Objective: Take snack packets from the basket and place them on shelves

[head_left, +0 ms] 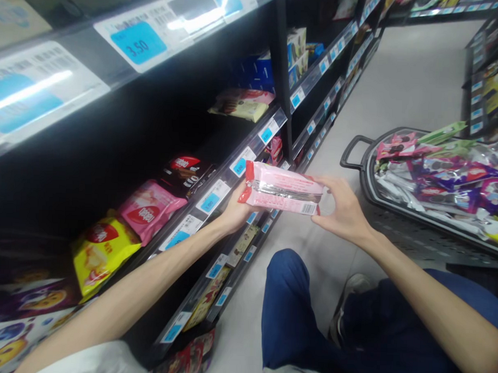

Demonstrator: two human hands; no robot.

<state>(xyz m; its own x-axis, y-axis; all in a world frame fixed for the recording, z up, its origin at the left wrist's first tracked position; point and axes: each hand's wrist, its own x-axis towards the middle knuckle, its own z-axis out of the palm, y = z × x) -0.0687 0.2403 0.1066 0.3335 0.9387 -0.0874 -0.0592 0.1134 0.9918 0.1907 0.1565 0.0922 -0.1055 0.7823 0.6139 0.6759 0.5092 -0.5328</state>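
Both of my hands hold a long pink snack packet (282,189) level in front of the shelf edge. My left hand (234,210) grips its left end from below, fingers closed round it. My right hand (343,209) clasps the right end, near the barcode. The packet's seam side faces up. On the shelf just left of my hands lie a pink wafer packet (150,209), a dark brown one (186,173) and a yellow one (102,249).
A black basket (365,182) heaped with several colourful snack packets stands on the floor at right. Black shelving (216,193) with blue price tags runs along the left. My blue-trousered knees (294,302) are bent low on the pale floor.
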